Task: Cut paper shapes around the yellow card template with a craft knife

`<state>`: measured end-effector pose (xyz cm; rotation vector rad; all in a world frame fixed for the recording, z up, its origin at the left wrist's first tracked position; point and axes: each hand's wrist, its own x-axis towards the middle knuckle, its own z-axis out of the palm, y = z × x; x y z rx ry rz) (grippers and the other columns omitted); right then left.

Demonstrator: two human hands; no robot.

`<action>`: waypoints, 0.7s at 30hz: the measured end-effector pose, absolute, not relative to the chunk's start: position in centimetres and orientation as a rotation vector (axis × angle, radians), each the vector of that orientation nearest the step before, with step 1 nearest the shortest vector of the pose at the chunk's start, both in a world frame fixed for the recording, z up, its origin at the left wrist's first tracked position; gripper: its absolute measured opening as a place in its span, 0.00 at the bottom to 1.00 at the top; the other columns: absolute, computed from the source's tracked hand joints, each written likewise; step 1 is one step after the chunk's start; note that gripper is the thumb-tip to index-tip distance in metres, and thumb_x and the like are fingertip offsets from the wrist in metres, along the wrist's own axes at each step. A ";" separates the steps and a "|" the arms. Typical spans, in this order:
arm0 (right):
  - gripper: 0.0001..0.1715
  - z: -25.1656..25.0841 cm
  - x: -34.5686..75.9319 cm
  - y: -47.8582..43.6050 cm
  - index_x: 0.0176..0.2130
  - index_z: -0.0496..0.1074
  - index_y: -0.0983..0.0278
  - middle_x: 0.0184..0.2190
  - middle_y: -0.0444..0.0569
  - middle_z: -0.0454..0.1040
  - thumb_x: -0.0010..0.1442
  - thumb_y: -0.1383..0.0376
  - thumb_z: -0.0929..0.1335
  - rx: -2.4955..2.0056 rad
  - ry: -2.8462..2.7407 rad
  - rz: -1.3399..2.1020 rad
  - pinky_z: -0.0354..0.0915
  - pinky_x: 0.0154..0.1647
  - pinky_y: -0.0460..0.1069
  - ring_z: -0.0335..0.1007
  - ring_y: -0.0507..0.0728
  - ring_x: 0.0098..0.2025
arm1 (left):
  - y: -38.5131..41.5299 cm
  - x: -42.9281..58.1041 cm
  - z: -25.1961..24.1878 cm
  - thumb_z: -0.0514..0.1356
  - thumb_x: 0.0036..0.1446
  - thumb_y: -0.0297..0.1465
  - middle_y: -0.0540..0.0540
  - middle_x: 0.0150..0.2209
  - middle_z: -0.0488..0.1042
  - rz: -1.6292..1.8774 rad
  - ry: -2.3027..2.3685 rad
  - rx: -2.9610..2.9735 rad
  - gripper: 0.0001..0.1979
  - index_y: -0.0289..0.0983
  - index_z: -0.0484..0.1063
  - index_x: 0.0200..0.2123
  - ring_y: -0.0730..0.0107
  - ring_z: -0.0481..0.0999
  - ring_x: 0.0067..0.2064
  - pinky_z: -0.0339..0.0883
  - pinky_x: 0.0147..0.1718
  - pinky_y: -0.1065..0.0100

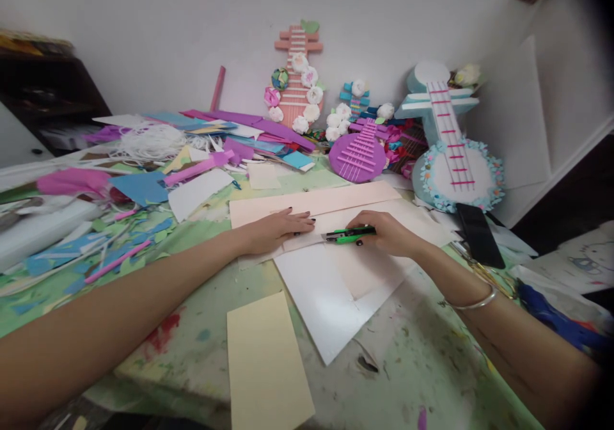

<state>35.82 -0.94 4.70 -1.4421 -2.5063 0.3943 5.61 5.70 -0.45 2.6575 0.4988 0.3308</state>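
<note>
My left hand (278, 228) lies flat, fingers stretched out, pressing down on a pale pink foam sheet (316, 201). My right hand (388, 233) is closed around a green utility knife (349, 235), whose tip points left toward my left fingertips along the sheet's edge. A white board (326, 289) lies under the sheets, angled toward me. A cream sheet (266, 359) lies nearer, close to the table's front edge.
Foam guitar models stand at the back: pink (297, 78), purple (359, 155), light blue (451, 155). A black phone (477, 235) lies right of my right hand. Coloured foam scraps and strips (144, 190) cover the left of the paint-stained table (422, 353).
</note>
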 end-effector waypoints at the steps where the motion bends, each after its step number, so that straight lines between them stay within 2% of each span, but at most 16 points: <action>1: 0.19 4.7 35.7 -0.9 0.41 0.76 0.63 0.38 0.50 0.77 0.49 0.74 0.67 -1.433 -2.511 0.393 0.64 0.43 0.51 0.72 0.60 0.41 | 5.7 5.6 -0.5 0.43 0.71 0.29 0.51 0.65 0.62 0.336 0.505 2.657 0.21 0.48 0.63 0.61 0.71 0.51 0.69 0.37 0.67 0.57; 11: 0.18 4.6 35.9 -1.7 0.42 0.76 0.63 0.39 0.50 0.76 0.50 0.73 0.68 -1.450 -2.471 0.424 0.64 0.43 0.51 0.72 0.59 0.41 | 5.8 5.6 -0.7 0.46 0.69 0.28 0.49 0.66 0.59 0.390 0.559 2.651 0.21 0.47 0.64 0.61 0.68 0.52 0.69 0.39 0.67 0.52; 21: 0.19 4.9 36.7 -2.5 0.40 0.76 0.63 0.38 0.50 0.75 0.47 0.75 0.67 -1.523 -2.419 0.353 0.65 0.42 0.51 0.72 0.59 0.39 | 5.8 5.5 -0.8 0.46 0.68 0.27 0.47 0.66 0.57 0.513 0.578 2.632 0.21 0.46 0.65 0.61 0.68 0.55 0.68 0.44 0.66 0.56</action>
